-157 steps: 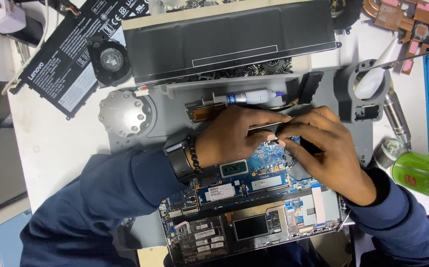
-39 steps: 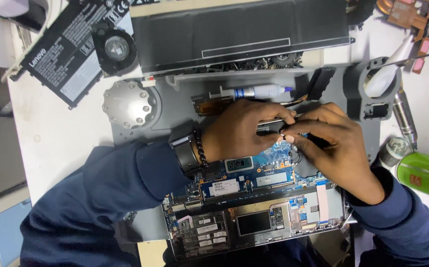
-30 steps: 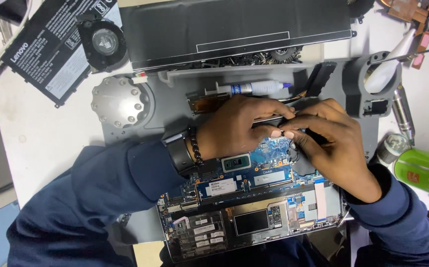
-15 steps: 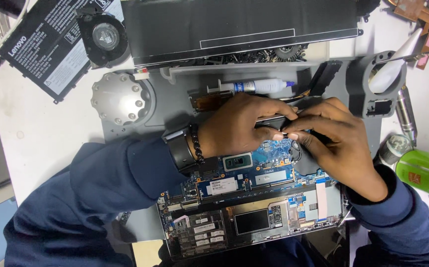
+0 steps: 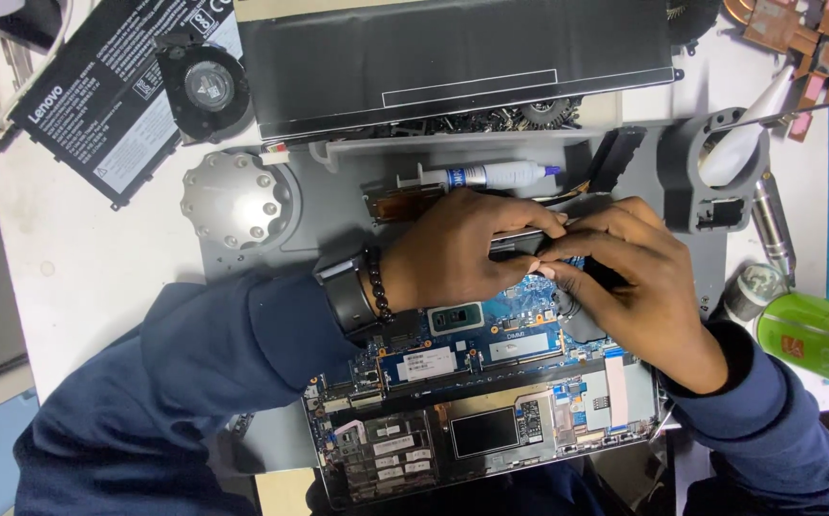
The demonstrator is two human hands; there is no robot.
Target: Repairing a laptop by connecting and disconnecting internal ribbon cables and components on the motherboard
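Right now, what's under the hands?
Under the left hand and right hand lies the open laptop's blue board. They pinch a thin dark part; what's beneath the fingers is covered.

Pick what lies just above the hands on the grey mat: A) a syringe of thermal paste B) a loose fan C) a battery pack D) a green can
A: the syringe of thermal paste lies on its side on the grey mat, directly above the left hand and right hand.
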